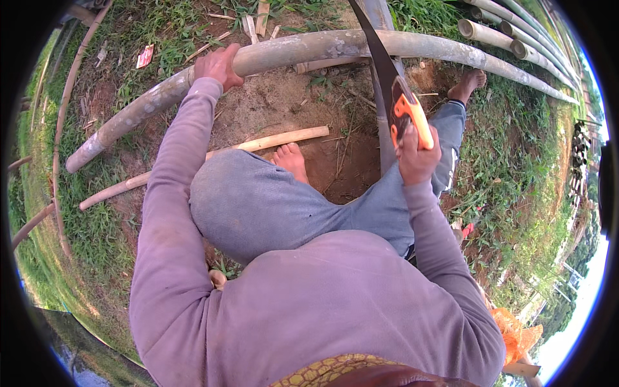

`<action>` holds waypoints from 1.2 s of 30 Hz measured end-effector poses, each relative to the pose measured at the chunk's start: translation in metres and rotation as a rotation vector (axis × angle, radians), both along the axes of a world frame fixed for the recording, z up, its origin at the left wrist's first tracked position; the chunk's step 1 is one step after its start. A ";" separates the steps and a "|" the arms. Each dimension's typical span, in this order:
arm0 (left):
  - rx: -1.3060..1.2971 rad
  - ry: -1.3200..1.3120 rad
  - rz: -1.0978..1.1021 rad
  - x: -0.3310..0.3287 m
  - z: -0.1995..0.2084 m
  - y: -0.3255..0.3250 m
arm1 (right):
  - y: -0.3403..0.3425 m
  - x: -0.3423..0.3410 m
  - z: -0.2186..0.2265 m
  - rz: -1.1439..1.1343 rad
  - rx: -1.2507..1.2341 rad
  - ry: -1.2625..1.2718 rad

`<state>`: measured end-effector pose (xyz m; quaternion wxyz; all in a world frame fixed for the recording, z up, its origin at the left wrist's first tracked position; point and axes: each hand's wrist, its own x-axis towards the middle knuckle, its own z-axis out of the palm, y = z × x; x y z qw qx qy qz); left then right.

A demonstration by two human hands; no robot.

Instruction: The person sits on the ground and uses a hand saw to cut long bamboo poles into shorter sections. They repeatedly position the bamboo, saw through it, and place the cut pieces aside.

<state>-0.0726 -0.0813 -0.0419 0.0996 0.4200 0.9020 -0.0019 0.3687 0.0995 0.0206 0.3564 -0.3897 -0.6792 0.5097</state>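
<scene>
The left hand (219,68) grips a long, round, mottled grey bamboo pole (296,49). The right hand (420,157) holds a hand saw with an orange handle (420,121), its dark metal blade (379,48) crossing the pole in view. A slender, pale tan stick (290,138) lies nearer the body than the pole; beyond the pole's right part lie several round, grey-tan bamboo lengths (491,35).

grassy dirt ground (351,164) under pale pole (290,137), red-white scrap (145,57)

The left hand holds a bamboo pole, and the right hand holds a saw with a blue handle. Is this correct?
Not quite: the head view shows an orange handle, not blue. The left hand holds a bamboo pole, and the right hand holds the saw.
</scene>
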 end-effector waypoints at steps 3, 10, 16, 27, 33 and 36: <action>-0.006 -0.037 -0.031 0.000 0.008 0.027 | 0.082 -0.116 0.010 -0.054 0.126 -0.123; -0.033 -0.073 -0.008 0.002 -0.003 -0.002 | -0.045 0.060 0.028 0.043 0.018 -0.099; -0.019 -0.018 -0.013 -0.003 -0.002 0.003 | 0.004 -0.008 0.003 -0.015 -0.049 0.008; -0.044 -0.039 -0.012 -0.006 0.008 0.004 | -0.065 0.095 0.031 0.015 -0.001 -0.105; -0.061 -0.011 -0.015 0.002 -0.004 0.005 | 0.042 -0.057 -0.006 0.040 0.011 -0.030; -0.069 -0.047 -0.033 -0.004 0.009 0.029 | 0.100 -0.114 0.000 -0.062 0.130 -0.100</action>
